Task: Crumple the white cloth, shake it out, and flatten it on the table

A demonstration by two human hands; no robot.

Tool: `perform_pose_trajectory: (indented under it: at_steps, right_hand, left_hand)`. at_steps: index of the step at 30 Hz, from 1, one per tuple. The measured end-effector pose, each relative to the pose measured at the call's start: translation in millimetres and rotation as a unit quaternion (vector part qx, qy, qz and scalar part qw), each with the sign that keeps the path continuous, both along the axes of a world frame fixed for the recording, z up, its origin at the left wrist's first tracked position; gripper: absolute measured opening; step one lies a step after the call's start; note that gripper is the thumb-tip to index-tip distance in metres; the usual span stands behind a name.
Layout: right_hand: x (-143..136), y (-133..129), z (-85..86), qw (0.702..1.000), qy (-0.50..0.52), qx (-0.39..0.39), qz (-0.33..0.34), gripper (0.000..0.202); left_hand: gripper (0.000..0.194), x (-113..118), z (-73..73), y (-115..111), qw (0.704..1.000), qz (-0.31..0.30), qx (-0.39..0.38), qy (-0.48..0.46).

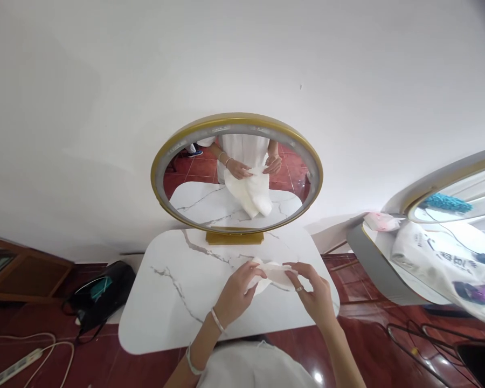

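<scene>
A thin white cloth (275, 274), possibly a paper wipe, is stretched between my two hands above the marble-patterned table (157, 312). My left hand (235, 291) pinches its left end between thumb and fingers. At the other end, my right hand (314, 291), with a ring on one finger, pinches the cloth's upper edge. The round gold-framed mirror (237, 186) stands upright at the back of the table on a gold base (234, 237). Its glass reflects both hands and the cloth hanging down in folds.
On the right, a second table carries a printed white towel (432, 253), a purple object (483, 292) and a pink-white packet (382, 221). A black bag (101, 296) lies left of my table. A power strip (18, 368) with cables rests on the red floor.
</scene>
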State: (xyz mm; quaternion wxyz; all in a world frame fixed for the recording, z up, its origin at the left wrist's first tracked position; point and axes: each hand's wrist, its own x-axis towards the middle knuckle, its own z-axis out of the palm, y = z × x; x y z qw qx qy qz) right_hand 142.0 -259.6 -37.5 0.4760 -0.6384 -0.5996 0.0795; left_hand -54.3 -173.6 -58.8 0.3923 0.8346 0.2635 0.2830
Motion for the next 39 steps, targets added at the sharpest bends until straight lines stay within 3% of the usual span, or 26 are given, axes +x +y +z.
perform_pose_trajectory:
  at_steps: [4,8,15,20,25,29,35,39]
  right_hand:
    - [-3.3,-2.8,6.2,0.999,-0.019,-0.002,0.038,0.013]
    - [-12.7,-4.7,11.6,0.994,-0.053,-0.079,0.062,0.017]
    - [-22.5,-12.0,12.4,0.976,-0.050,-0.210,0.037,0.024]
    - [-14.4,-16.6,16.9,0.974,-0.044,-0.215,0.059,0.027]
    - [9.7,-20.5,28.4,0.980,-0.049,-0.190,0.035,0.028]
    - [38.3,-18.7,32.9,0.984,-0.035,-0.171,0.045,0.027]
    - [90.0,-13.3,18.1,0.990,0.028,-0.115,0.081,0.025]
    - [121.2,-12.8,10.8,0.986,0.045,-0.137,0.079,0.026]
  left_hand:
    - [0.034,-8.2,3.0,0.9,1.000,-0.007,-0.010,-0.002]
    - [0.036,-15.3,4.8,5.1,1.000,-0.026,-0.009,0.001]
    - [0.044,-21.8,8.2,15.2,0.996,-0.088,0.022,0.015]
    - [0.038,-16.0,7.1,15.6,0.995,-0.099,0.026,0.007]
    - [0.022,-8.3,-0.6,11.0,0.998,-0.061,0.007,-0.004]
    - [0.012,-4.7,-10.3,4.0,0.999,-0.019,0.045,0.021]
    - [0.014,7.2,-27.6,-21.3,0.996,0.032,0.066,0.050]
    - [0.014,22.8,-43.2,-39.1,0.990,0.051,0.076,0.107]
